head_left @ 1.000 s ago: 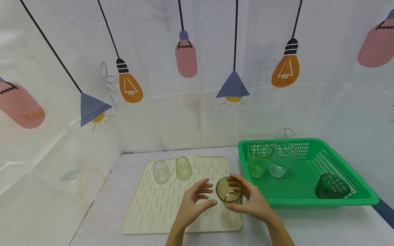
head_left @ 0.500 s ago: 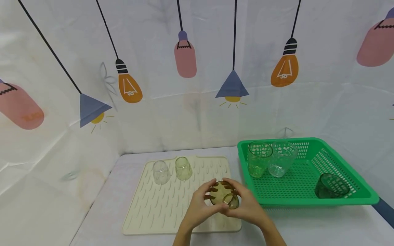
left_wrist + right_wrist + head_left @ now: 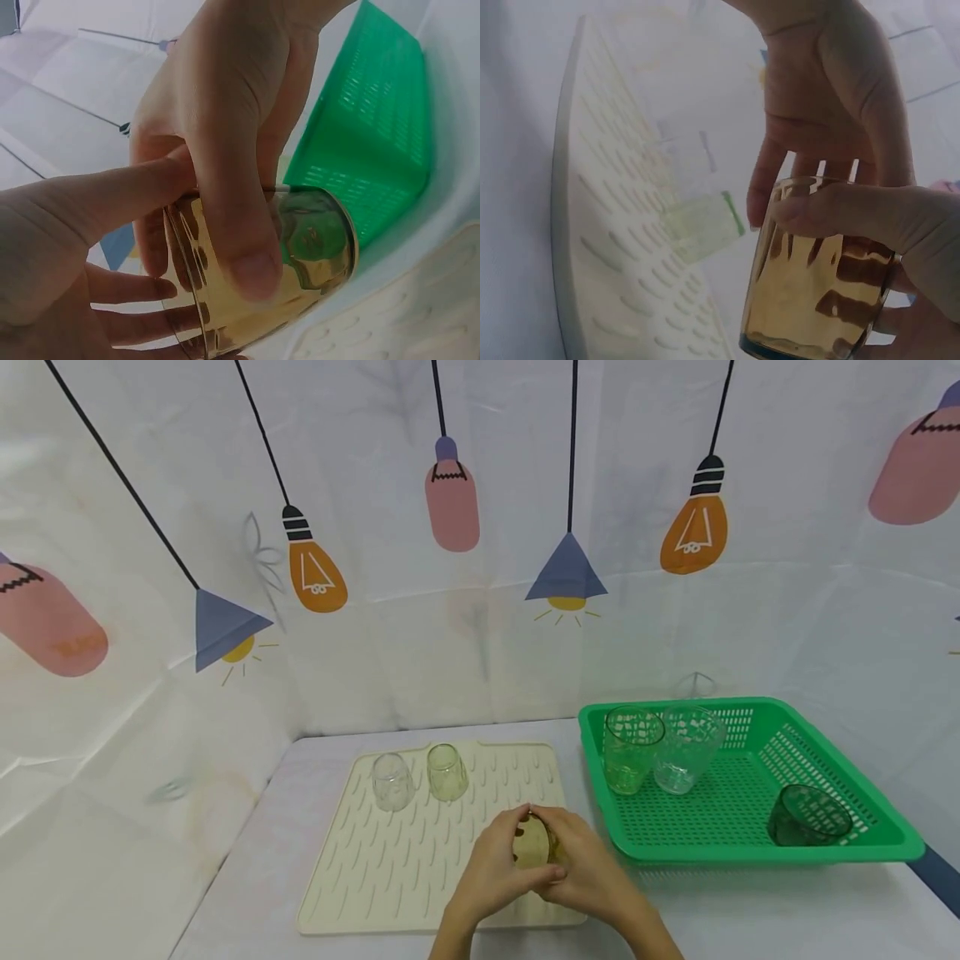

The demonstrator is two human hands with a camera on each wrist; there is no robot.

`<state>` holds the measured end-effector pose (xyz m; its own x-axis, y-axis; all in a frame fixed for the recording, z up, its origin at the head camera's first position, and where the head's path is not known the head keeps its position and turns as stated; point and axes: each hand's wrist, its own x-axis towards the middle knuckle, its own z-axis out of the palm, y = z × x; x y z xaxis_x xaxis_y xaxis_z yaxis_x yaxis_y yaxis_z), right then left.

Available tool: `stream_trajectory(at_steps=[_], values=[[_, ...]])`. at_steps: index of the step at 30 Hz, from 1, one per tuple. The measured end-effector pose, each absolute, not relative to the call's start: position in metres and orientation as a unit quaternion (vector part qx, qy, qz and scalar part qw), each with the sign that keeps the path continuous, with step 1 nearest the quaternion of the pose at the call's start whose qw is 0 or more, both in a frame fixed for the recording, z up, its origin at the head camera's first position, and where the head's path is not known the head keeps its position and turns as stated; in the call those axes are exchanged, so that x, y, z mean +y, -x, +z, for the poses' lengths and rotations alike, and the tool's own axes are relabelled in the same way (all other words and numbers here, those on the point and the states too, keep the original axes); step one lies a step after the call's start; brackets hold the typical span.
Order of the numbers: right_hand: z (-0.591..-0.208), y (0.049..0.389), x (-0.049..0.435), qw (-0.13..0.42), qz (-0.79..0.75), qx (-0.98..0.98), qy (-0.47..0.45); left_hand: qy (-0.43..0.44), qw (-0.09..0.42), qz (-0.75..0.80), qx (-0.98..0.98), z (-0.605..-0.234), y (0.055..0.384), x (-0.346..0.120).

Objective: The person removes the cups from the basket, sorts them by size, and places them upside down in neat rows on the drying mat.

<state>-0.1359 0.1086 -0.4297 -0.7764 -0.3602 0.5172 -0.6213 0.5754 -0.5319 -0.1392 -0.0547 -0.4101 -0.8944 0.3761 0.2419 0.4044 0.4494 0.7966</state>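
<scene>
An amber drinking glass (image 3: 530,843) is held between both hands over the front right part of the cream drying mat (image 3: 390,877). My right hand (image 3: 596,864) grips its side, the thumb (image 3: 810,214) lying along the wall and the fingers behind. My left hand (image 3: 491,864) curls around the mouth end, its fingers (image 3: 139,326) at the rim. Tilted on its side, the glass has its mouth toward the left hand and its base (image 3: 352,240) toward the right. In the head view the hands cover much of it.
A clear glass (image 3: 392,782) and a pale yellow-green glass (image 3: 447,772) stand at the back of the mat. To the right, a green basket (image 3: 750,853) contains a light green glass (image 3: 630,760), a clear glass (image 3: 686,756) and a dark glass (image 3: 806,817). A printed sheet hangs behind.
The left hand has come in from beside the amber glass and closed around it with the right hand. The glass has moved slightly left and lower, its mouth turning leftward.
</scene>
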Motion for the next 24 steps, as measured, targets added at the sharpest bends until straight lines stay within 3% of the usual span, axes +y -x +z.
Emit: stream_trajectory(at_steps=[6, 10, 24], values=[[-0.43, 0.135, 0.107, 0.183, 0.36, -0.874, -0.272, 0.205, 0.063, -0.509, -0.834, -0.415, 0.14, -0.054], [-0.431, 0.135, 0.113, 0.179, 0.386, -0.869, -0.252, 0.189, 0.069, -0.558, -0.805, -0.42, 0.143, -0.059], [-0.433, 0.142, 0.138, 0.062, 0.571, -0.778, -0.253, 0.171, -0.031, -0.715, -0.677, -0.419, 0.147, -0.076]])
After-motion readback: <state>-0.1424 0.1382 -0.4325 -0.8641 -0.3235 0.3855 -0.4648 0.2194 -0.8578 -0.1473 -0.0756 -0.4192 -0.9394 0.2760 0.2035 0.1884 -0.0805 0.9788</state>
